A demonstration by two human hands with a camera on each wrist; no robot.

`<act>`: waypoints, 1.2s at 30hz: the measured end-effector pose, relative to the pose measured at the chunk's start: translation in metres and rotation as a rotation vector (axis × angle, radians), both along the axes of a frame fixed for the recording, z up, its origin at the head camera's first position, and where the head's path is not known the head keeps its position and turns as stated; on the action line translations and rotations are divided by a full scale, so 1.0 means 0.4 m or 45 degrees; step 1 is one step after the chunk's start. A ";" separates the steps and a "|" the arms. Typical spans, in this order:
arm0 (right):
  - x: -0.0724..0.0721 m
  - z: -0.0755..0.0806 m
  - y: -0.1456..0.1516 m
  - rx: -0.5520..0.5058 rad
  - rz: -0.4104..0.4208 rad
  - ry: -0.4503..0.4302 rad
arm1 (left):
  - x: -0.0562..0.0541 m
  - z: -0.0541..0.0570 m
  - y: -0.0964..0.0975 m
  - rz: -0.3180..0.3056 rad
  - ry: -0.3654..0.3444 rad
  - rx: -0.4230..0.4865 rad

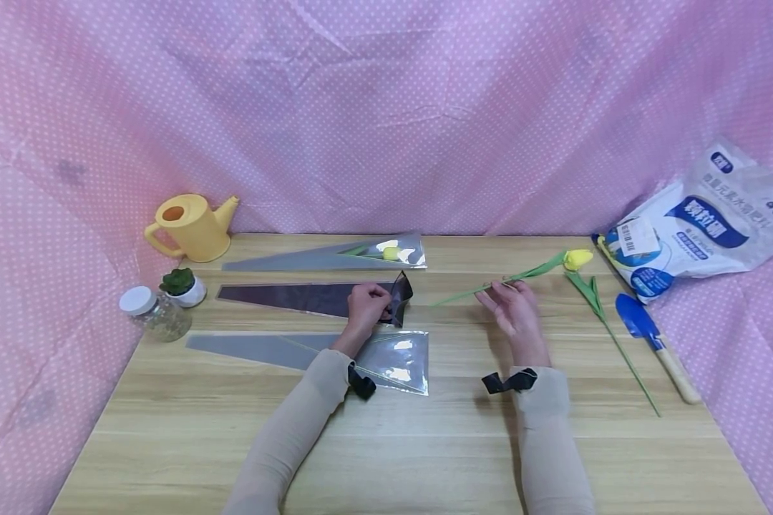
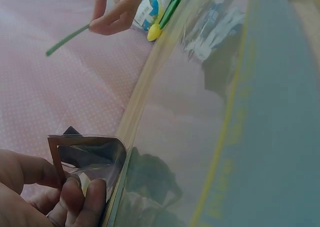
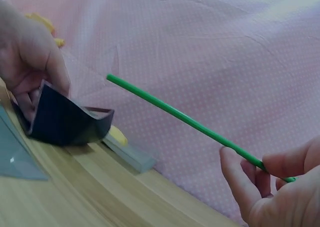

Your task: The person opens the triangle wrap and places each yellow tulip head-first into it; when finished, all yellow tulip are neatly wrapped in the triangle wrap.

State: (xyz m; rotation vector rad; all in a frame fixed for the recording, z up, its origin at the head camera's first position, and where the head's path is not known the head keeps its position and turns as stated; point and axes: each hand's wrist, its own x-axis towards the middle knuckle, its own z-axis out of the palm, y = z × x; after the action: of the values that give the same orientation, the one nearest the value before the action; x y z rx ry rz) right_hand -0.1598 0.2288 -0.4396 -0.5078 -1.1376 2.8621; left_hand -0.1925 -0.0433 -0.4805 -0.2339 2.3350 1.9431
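My left hand [image 1: 366, 309] pinches the mouth of a dark flower sleeve [image 1: 283, 296], which lies tapering to the left on the table. The left wrist view shows that mouth [image 2: 90, 152] bent open above the fingertips. Between thumb and fingers, my right hand [image 1: 517, 315] holds the green stem of a yellow tulip [image 1: 577, 259]. Its bare stem end [image 3: 150, 99] points left toward the sleeve, apart from it, and the bloom is up to the right. Behind the dark sleeve, a clear sleeve [image 1: 283, 259] has a yellow tulip inside; another clear sleeve [image 1: 251, 347] lies nearer me.
A second loose tulip stem [image 1: 625, 354] lies at right, beside a blue trowel [image 1: 638, 315] and a white printed bag [image 1: 708, 222]. At left stand a yellow watering can [image 1: 196, 227], a small potted succulent [image 1: 183, 285] and a white-lidded glass jar [image 1: 164, 318]. Pink dotted cloth [image 1: 386, 129] surrounds the table.
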 end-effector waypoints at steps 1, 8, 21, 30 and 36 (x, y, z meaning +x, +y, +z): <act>-0.003 0.000 -0.007 0.000 -0.019 -0.009 | -0.001 -0.001 0.000 0.000 0.002 0.001; -0.017 0.003 -0.052 0.005 -0.087 -0.019 | -0.002 -0.004 -0.001 -0.001 0.010 -0.005; -0.042 -0.019 -0.146 0.199 -0.269 0.010 | -0.004 -0.004 0.001 -0.005 0.020 -0.029; -0.041 -0.023 -0.162 0.404 -0.359 0.033 | 0.011 0.025 0.012 -0.015 0.160 -0.146; -0.038 -0.035 -0.187 0.437 -0.383 0.023 | 0.019 0.041 0.027 -0.013 0.351 -0.379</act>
State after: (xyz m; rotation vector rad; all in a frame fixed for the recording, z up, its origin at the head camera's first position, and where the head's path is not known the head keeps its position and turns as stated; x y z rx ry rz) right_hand -0.1750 0.1541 -0.4535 -0.5741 -1.3767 2.3519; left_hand -0.1849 -0.0325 -0.4640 0.0290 2.7927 1.7100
